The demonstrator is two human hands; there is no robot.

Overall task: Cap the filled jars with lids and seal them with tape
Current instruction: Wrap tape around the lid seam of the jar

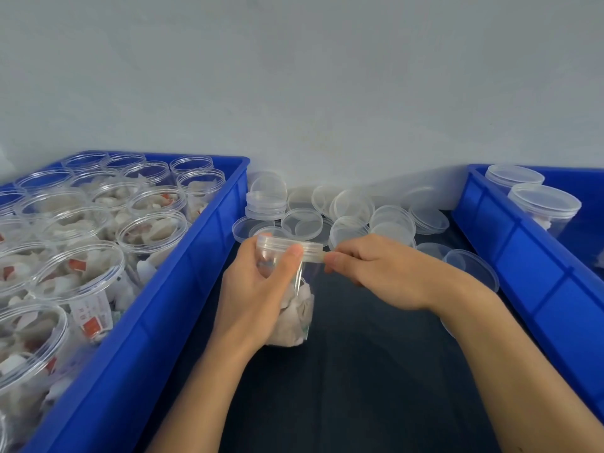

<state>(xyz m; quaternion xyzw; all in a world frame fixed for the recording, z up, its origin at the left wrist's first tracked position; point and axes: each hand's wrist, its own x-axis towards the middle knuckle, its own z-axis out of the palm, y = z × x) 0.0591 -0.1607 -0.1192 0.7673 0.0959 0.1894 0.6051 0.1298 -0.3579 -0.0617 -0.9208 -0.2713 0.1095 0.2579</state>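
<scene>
Left grip point(258, 282) holds jar point(291, 302); right grip point(369, 269) pinches tape point(315, 255).

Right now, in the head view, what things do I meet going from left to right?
Blue plastic crate of open filled jars → left hand gripping clear capped jar → right hand pinching tape → blue plastic crate of capped jars.

Open jars point(81, 243) fill the left bin point(183, 276); loose lids point(346, 212) lie between it and the right bin point(510, 240) (holding capped jars point(536, 204)).
</scene>
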